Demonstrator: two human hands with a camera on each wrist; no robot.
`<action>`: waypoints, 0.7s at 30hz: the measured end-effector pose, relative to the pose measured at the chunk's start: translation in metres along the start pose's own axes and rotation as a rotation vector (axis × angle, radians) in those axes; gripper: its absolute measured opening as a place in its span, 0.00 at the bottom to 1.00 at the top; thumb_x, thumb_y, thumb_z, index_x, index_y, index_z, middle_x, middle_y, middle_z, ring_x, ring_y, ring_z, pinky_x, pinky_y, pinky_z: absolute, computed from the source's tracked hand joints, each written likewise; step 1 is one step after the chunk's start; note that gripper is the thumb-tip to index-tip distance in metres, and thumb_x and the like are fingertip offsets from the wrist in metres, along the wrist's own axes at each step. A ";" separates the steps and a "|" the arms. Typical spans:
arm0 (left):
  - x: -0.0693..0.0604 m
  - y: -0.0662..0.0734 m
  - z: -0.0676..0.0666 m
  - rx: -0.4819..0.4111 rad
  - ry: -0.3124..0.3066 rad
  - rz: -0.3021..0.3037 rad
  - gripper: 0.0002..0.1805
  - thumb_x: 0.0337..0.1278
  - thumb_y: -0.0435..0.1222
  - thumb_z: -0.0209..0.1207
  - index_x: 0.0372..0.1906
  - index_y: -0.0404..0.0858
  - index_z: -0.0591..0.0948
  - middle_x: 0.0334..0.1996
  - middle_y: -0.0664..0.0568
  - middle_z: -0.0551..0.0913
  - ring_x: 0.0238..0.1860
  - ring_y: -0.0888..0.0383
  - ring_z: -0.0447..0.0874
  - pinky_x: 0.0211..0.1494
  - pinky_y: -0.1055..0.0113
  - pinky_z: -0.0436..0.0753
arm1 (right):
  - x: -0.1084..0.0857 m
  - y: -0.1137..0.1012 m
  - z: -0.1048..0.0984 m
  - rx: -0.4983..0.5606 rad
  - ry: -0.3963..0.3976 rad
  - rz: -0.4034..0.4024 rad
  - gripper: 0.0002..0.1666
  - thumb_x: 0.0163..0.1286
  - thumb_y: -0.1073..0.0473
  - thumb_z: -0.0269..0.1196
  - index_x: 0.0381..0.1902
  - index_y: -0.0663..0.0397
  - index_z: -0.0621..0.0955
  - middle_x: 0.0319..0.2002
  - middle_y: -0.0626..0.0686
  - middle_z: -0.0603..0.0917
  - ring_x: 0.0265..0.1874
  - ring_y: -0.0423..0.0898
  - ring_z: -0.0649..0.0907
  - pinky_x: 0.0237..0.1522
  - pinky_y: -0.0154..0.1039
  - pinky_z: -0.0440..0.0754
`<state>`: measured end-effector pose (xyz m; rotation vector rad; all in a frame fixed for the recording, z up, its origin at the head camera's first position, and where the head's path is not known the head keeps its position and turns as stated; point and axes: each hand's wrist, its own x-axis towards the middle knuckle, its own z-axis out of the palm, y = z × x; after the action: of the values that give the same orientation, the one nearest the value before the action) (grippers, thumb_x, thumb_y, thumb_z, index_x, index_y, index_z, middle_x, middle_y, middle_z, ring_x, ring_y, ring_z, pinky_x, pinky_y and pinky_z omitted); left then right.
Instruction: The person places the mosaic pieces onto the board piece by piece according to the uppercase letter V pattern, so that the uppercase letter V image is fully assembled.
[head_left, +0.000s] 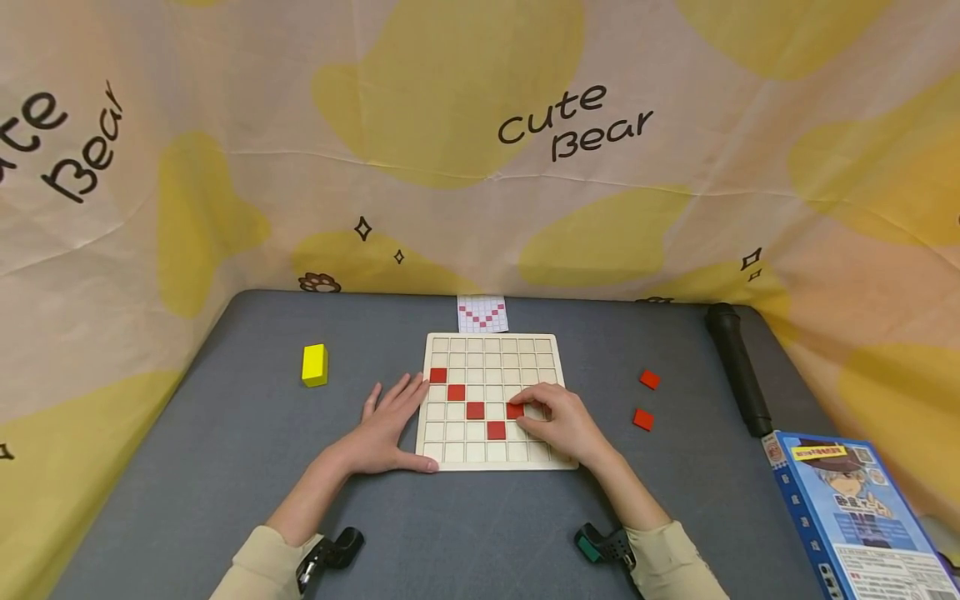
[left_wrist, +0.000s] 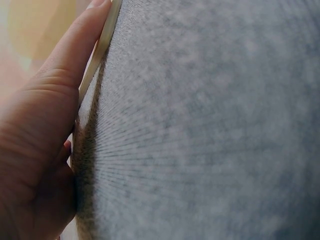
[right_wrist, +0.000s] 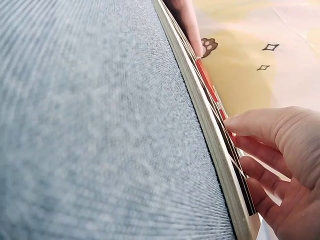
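A cream gridded board lies on the dark grey table with several red tiles in its cells, stepping down rightward from the left edge. My left hand rests at the board's left side with fingers spread, its thumb on the near left corner; the left wrist view shows the thumb against the board's edge. Over the right half, my right hand pinches a red tile at a cell up and right of the lowest tile. The right wrist view shows thumb and index finger at that tile, low against the board.
Two loose red tiles lie right of the board, a yellow block to its left. Behind the board is a card with a pink V pattern. A black microphone-shaped object and a blue box lie at the right.
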<state>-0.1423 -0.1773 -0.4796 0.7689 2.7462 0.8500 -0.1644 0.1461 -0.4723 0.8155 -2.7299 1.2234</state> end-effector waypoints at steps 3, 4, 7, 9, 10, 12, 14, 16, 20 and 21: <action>0.000 0.000 0.000 -0.002 0.000 0.000 0.67 0.39 0.63 0.70 0.78 0.35 0.49 0.78 0.43 0.45 0.77 0.44 0.37 0.69 0.40 0.31 | -0.001 0.002 -0.001 0.017 0.010 0.014 0.14 0.60 0.61 0.70 0.45 0.44 0.86 0.45 0.40 0.84 0.41 0.40 0.78 0.42 0.38 0.75; 0.000 0.000 0.000 -0.002 0.000 0.001 0.67 0.39 0.64 0.70 0.77 0.35 0.49 0.78 0.43 0.45 0.77 0.44 0.37 0.69 0.40 0.31 | -0.002 0.002 -0.001 0.027 0.019 0.020 0.14 0.61 0.60 0.70 0.45 0.44 0.86 0.45 0.41 0.84 0.41 0.40 0.79 0.42 0.38 0.75; 0.000 0.000 0.000 -0.001 -0.001 0.001 0.67 0.39 0.64 0.70 0.77 0.35 0.49 0.78 0.42 0.45 0.77 0.43 0.37 0.69 0.39 0.31 | -0.004 0.004 -0.005 0.070 0.053 0.048 0.13 0.62 0.61 0.70 0.45 0.46 0.86 0.44 0.42 0.84 0.38 0.41 0.80 0.39 0.37 0.77; 0.000 0.000 0.000 0.002 -0.002 0.001 0.67 0.39 0.64 0.70 0.77 0.34 0.49 0.77 0.42 0.45 0.77 0.43 0.37 0.69 0.39 0.31 | -0.006 0.005 -0.009 0.088 0.077 0.068 0.12 0.62 0.61 0.70 0.44 0.47 0.86 0.41 0.43 0.85 0.33 0.41 0.80 0.35 0.36 0.77; 0.000 0.000 0.000 0.002 -0.003 -0.001 0.67 0.39 0.64 0.70 0.77 0.34 0.49 0.77 0.42 0.45 0.77 0.43 0.37 0.69 0.39 0.31 | -0.007 0.005 -0.011 0.095 0.087 0.077 0.12 0.62 0.62 0.70 0.44 0.47 0.87 0.40 0.43 0.84 0.31 0.41 0.79 0.32 0.35 0.77; 0.000 0.000 0.000 0.004 -0.005 -0.002 0.67 0.39 0.64 0.70 0.77 0.34 0.49 0.77 0.42 0.45 0.77 0.43 0.37 0.69 0.39 0.31 | -0.011 0.007 -0.017 0.097 0.101 0.088 0.12 0.62 0.62 0.70 0.44 0.49 0.87 0.38 0.44 0.84 0.27 0.42 0.78 0.29 0.35 0.76; 0.000 0.000 0.000 0.005 -0.007 -0.003 0.67 0.39 0.63 0.70 0.77 0.34 0.49 0.77 0.42 0.45 0.77 0.44 0.37 0.69 0.39 0.31 | -0.014 0.009 -0.022 0.089 0.114 0.105 0.12 0.62 0.62 0.70 0.44 0.49 0.87 0.36 0.43 0.83 0.25 0.42 0.77 0.27 0.35 0.75; 0.000 0.000 0.000 0.005 -0.008 0.000 0.67 0.40 0.63 0.70 0.77 0.34 0.49 0.77 0.41 0.45 0.77 0.43 0.37 0.69 0.39 0.31 | -0.019 0.011 -0.029 0.075 0.124 0.121 0.12 0.62 0.62 0.70 0.45 0.49 0.86 0.34 0.43 0.81 0.24 0.42 0.77 0.27 0.35 0.75; 0.001 0.000 0.000 0.002 -0.005 0.006 0.66 0.40 0.63 0.70 0.77 0.34 0.49 0.77 0.41 0.45 0.77 0.43 0.38 0.69 0.39 0.31 | -0.030 0.017 -0.043 0.024 0.148 0.157 0.13 0.62 0.62 0.70 0.45 0.49 0.86 0.33 0.43 0.80 0.25 0.42 0.77 0.28 0.35 0.77; 0.001 0.001 0.000 -0.001 -0.004 0.007 0.66 0.40 0.63 0.70 0.77 0.34 0.49 0.77 0.41 0.45 0.76 0.43 0.38 0.69 0.39 0.31 | -0.033 0.019 -0.047 0.007 0.155 0.161 0.13 0.62 0.61 0.70 0.45 0.48 0.86 0.34 0.44 0.80 0.25 0.42 0.77 0.28 0.35 0.77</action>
<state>-0.1429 -0.1761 -0.4792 0.7803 2.7410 0.8498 -0.1532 0.2042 -0.4608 0.4856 -2.7099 1.2655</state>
